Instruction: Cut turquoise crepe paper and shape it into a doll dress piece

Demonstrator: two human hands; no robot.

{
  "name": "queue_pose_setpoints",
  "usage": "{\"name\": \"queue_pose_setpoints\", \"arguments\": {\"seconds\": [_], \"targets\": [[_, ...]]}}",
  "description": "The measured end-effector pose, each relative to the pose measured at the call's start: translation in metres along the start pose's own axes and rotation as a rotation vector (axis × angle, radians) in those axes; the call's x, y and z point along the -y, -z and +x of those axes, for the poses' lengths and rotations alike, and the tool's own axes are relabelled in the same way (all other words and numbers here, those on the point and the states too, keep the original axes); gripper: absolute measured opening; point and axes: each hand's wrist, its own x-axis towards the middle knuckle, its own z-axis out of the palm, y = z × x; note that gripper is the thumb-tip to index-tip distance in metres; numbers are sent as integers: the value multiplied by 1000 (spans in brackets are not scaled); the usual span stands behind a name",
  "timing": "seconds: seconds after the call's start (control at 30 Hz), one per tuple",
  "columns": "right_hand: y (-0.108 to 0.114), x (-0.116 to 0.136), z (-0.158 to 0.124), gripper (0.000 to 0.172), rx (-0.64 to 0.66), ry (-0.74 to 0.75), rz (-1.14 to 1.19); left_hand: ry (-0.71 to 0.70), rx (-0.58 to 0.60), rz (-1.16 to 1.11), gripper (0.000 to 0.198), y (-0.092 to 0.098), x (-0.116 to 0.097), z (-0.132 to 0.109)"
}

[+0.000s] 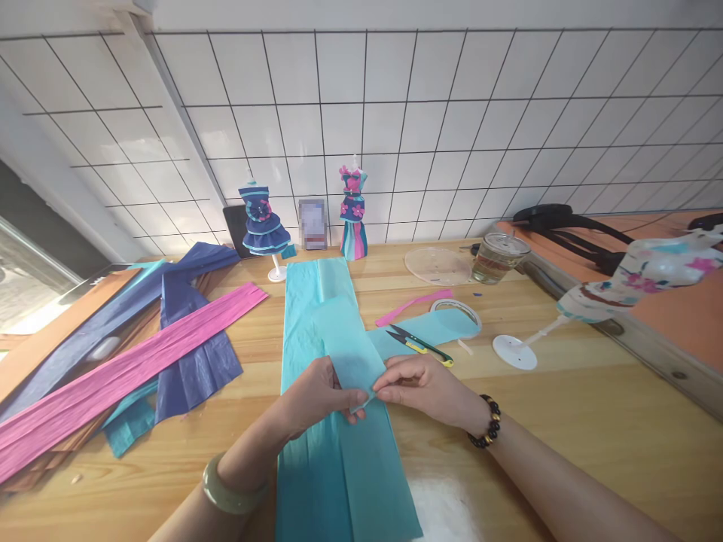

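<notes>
A long teal crepe paper sheet [316,301] lies down the middle of the wooden table [565,421]. A smaller light teal paper piece [347,346] lies on top of it. My left hand [316,391] and my right hand [423,384] both pinch the near corner of that small piece, fingers closed on it. My left wrist wears a green bangle, my right wrist a dark bead bracelet. Small scissors [421,344] with yellow handles lie just beyond my right hand on another teal scrap.
Pink [124,369], dark blue [192,354] and brown crepe sheets pile up at left. Two small dress mannequins [263,222] [354,214] stand by the tiled wall. A tape roll [455,307], clear lid [437,265], glass jar [497,257] and tipped mannequin [638,275] lie at right.
</notes>
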Motion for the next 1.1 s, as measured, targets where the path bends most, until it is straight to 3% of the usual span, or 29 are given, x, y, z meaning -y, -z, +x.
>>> {"name": "queue_pose_setpoints", "arguments": {"seconds": [0.53, 1.1], "targets": [[-3, 0, 1, 14, -122, -189, 34, 53, -50, 69, 28, 2, 10, 3], [-5, -3, 4, 10, -208, -191, 63, 13, -39, -15, 25, -3, 7, 4]]}}
